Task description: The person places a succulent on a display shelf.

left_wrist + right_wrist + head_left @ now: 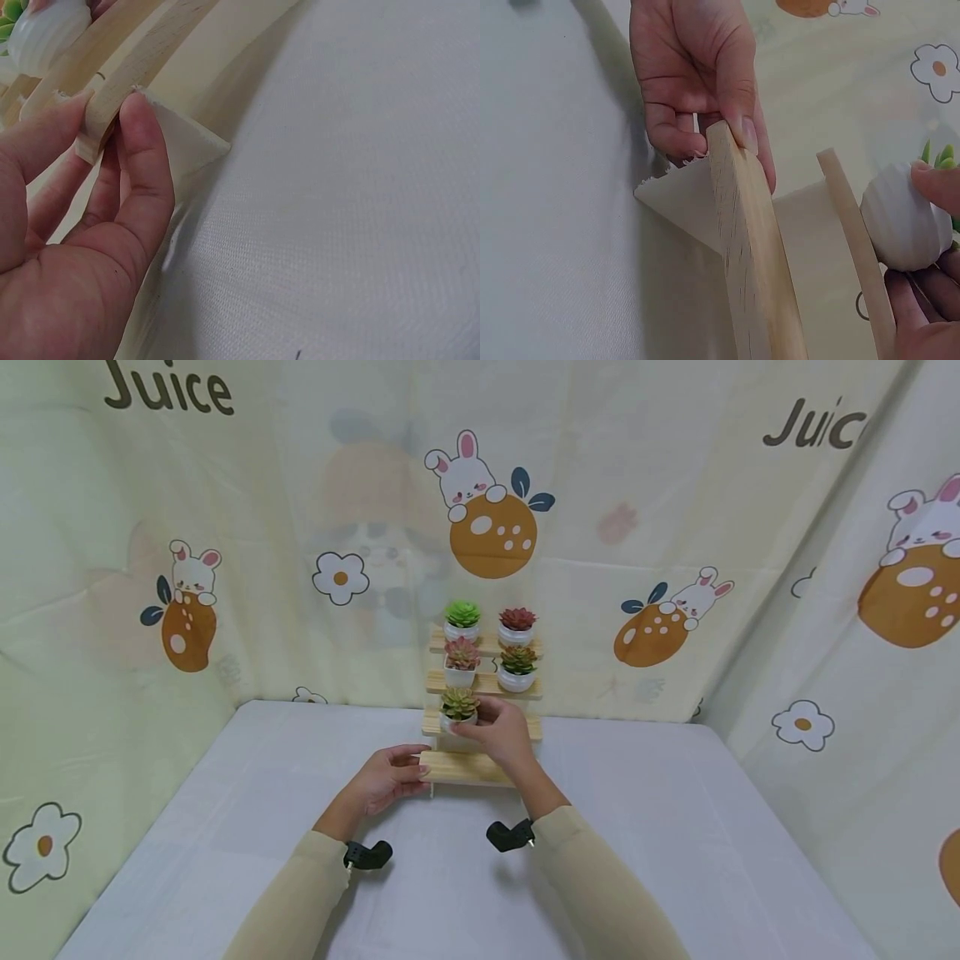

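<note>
A wooden tiered stand (465, 768) stands at the back of the table. My left hand (388, 778) pinches the left end of its lowest board (142, 64) between thumb and fingers. My right hand (502, 731) holds a yellow-green potted succulent (459, 703) at the left of the third tier down. In the right wrist view its ribbed white pot (904, 217) touches or nearly touches a board, with thumb and fingers around it. The right hand's far side hides part of the tier boards.
On the upper tiers sit a bright green succulent (462, 613), a dark red one (517, 618), a pink one (461, 653) and a green-brown one (517, 658). A patterned curtain (600, 635) hangs right behind the stand. White cloth covers the table (637, 810).
</note>
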